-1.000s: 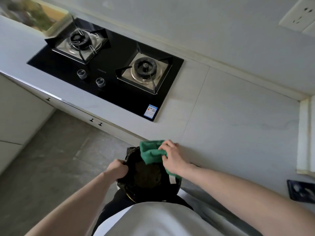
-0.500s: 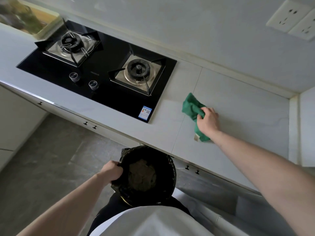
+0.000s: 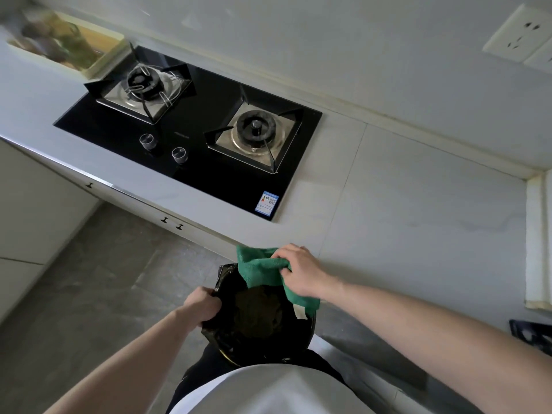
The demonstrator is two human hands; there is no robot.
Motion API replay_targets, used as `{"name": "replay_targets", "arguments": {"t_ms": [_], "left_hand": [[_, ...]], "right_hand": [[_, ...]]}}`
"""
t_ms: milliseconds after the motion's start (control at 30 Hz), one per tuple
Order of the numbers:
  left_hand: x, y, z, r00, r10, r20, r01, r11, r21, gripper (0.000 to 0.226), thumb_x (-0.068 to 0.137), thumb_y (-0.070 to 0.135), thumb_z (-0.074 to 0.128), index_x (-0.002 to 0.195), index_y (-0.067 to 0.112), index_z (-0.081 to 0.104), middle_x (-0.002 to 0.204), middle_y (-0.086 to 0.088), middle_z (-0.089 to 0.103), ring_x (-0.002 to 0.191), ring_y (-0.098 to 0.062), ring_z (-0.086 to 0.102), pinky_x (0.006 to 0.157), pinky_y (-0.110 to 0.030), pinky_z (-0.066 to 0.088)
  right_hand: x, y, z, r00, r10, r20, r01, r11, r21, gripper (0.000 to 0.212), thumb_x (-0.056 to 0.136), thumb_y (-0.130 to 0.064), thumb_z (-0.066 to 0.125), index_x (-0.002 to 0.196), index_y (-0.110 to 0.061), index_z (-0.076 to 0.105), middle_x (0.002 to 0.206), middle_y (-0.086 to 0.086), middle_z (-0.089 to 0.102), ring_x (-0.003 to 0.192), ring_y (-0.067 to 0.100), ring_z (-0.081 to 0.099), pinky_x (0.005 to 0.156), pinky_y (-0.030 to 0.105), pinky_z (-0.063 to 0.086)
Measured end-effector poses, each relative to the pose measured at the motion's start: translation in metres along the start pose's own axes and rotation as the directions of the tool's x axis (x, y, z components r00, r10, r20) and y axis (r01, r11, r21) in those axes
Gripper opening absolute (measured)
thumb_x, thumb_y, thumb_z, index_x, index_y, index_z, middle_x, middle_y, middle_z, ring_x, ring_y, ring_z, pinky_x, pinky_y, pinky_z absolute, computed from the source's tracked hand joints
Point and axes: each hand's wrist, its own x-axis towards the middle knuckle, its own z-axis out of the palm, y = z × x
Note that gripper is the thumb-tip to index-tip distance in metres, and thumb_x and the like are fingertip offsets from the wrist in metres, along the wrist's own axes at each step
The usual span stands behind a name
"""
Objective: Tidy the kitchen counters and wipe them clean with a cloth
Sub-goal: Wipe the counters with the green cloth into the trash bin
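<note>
Closest to the camera there's a round black bin lined with a glossy black plastic bag point(image 3: 260, 333), held right up against the person's white top, just below the near edge of the counter. The left hand point(image 3: 203, 306) has its fingers curled tight around the bag-covered rim on the left side. Something dark and brownish sits down in the bottom, can't really make out what.

The right hand point(image 3: 300, 270) is at the counter's near edge, fingers bunched around a crumpled green microfibre cloth point(image 3: 263, 268). The cloth hangs over the far-right part of the bin's opening, with a small white tag dangling from its lower corner.

Past that is the pale grey stone-look countertop point(image 3: 403, 210), running off to the right. Further back on the left is a black glass two-burner gas hob point(image 3: 191, 135) with two round metal knobs near its front and a blue sticker at its near right corner. At the far left there's a cream rectangular tray point(image 3: 98, 59) with blurry stuff in it. A white wall socket point(image 3: 519, 34) sits up at the far right.
</note>
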Motion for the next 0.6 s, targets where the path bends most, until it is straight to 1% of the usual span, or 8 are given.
{"name": "replay_targets", "arguments": {"t_ms": [67,133,167,233,333,467,533,600], "left_hand": [[0.001,-0.006,-0.006,1.000,-0.009,-0.001,0.009,0.999,-0.040,0.024,0.081,0.011,0.053,0.088,0.017,0.076,0.083,-0.007,0.073,0.072,-0.025,0.072,0.046,-0.027,0.054],[0.004,-0.015,-0.012,0.999,-0.031,-0.020,0.030,0.996,-0.078,0.024,0.079,0.009,0.054,0.088,0.014,0.075,0.084,-0.009,0.073,0.072,-0.025,0.071,0.045,-0.026,0.053],[0.005,-0.020,-0.015,0.999,-0.044,-0.030,0.041,0.995,-0.090,0.024,0.078,0.009,0.054,0.088,0.012,0.075,0.084,-0.009,0.073,0.072,-0.025,0.072,0.045,-0.026,0.053],[0.007,-0.031,-0.022,0.996,-0.069,-0.047,0.063,0.992,-0.112,0.022,0.076,0.009,0.055,0.087,0.008,0.075,0.084,-0.011,0.074,0.073,-0.026,0.073,0.047,-0.027,0.055],[0.013,-0.045,-0.032,0.991,-0.103,-0.082,0.090,0.985,-0.145,0.020,0.076,0.011,0.057,0.085,0.007,0.074,0.083,-0.011,0.074,0.072,-0.027,0.072,0.051,-0.030,0.059],[0.018,-0.053,-0.043,0.987,-0.104,-0.119,0.081,0.980,-0.180,0.015,0.078,0.009,0.056,0.078,0.006,0.071,0.073,-0.008,0.068,0.062,-0.026,0.066,0.040,-0.021,0.045],[0.022,-0.057,-0.049,0.986,-0.103,-0.128,0.076,0.977,-0.198,0.013,0.078,0.009,0.056,0.074,0.007,0.068,0.070,-0.007,0.066,0.061,-0.025,0.065,0.040,-0.019,0.043],[0.027,-0.062,-0.056,0.987,-0.106,-0.124,0.076,0.972,-0.221,0.013,0.077,0.010,0.056,0.075,0.007,0.069,0.071,-0.008,0.067,0.062,-0.025,0.065,0.042,-0.019,0.043]], "right_hand": [[0.012,0.003,-0.027,0.991,-0.005,-0.131,0.006,1.000,0.005,0.033,0.092,-0.011,0.056,0.120,-0.026,0.064,0.124,-0.008,0.058,0.116,0.020,0.050,0.104,0.035,0.041],[0.033,0.011,-0.060,0.949,0.024,-0.314,-0.029,1.000,-0.009,0.033,0.089,-0.012,0.057,0.120,-0.021,0.066,0.121,-0.001,0.062,0.111,0.025,0.056,0.100,0.034,0.042],[0.044,0.015,-0.075,0.924,0.047,-0.379,-0.056,0.998,-0.015,0.032,0.090,-0.012,0.058,0.120,-0.018,0.067,0.121,0.002,0.063,0.110,0.027,0.057,0.100,0.034,0.041],[0.071,0.021,-0.098,0.892,0.104,-0.440,-0.131,0.991,-0.032,0.031,0.091,-0.017,0.058,0.121,-0.017,0.066,0.121,0.006,0.064,0.109,0.030,0.058,0.099,0.034,0.041],[0.109,0.024,-0.105,0.869,0.162,-0.467,-0.207,0.977,-0.046,0.032,0.092,-0.018,0.057,0.123,-0.018,0.065,0.124,0.008,0.065,0.111,0.033,0.059,0.099,0.034,0.041],[0.135,0.014,-0.082,0.892,0.218,-0.396,-0.276,0.957,-0.094,0.033,0.095,-0.015,0.055,0.128,-0.014,0.060,0.131,0.012,0.064,0.121,0.033,0.056,0.103,0.034,0.035],[0.135,0.004,-0.063,0.897,0.229,-0.379,-0.292,0.949,-0.117,0.030,0.094,-0.014,0.055,0.124,-0.015,0.058,0.128,0.012,0.065,0.118,0.035,0.056,0.101,0.036,0.035],[0.125,-0.009,-0.039,0.895,0.236,-0.379,-0.288,0.954,-0.088,0.030,0.092,-0.012,0.054,0.122,-0.014,0.057,0.125,0.012,0.062,0.112,0.037,0.053,0.097,0.039,0.035]]}}
